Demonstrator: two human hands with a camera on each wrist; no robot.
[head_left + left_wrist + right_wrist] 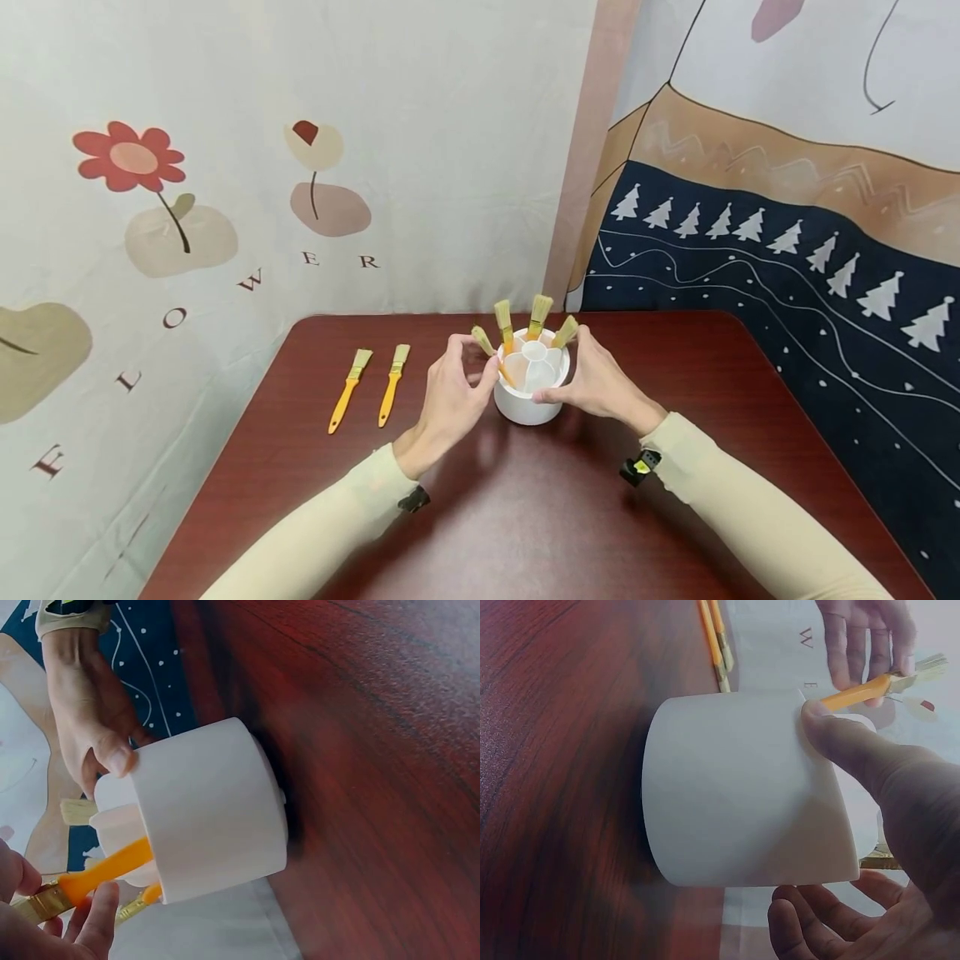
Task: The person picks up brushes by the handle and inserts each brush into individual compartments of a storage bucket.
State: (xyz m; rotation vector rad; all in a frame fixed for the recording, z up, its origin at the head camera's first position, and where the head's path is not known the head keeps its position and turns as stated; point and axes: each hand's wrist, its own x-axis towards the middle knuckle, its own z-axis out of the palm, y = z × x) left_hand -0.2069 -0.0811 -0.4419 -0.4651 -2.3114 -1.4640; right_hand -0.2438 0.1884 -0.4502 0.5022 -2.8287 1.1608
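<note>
A white round brush holder (528, 408) with petal-shaped compartments stands upright on the table. My left hand (452, 402) pinches a paintbrush (112, 868) near its metal band, at the holder's left side. That brush leans outward, bristles up, the lower end of its orange handle inside the rim. With thumb on the near rim and fingers around the far right side, my right hand (606, 385) holds the holder. Three more paintbrushes stand in it bristles up: one at back left (504, 318), one at the back (539, 312), one at right (566, 332) beside my right fingers.
Two paintbrushes with orange handles, one farther left (349, 392) and one nearer the holder (393, 386), lie on the dark red table (525, 517). Behind the table hangs a printed cloth (450, 167) with flowers, letters and white trees.
</note>
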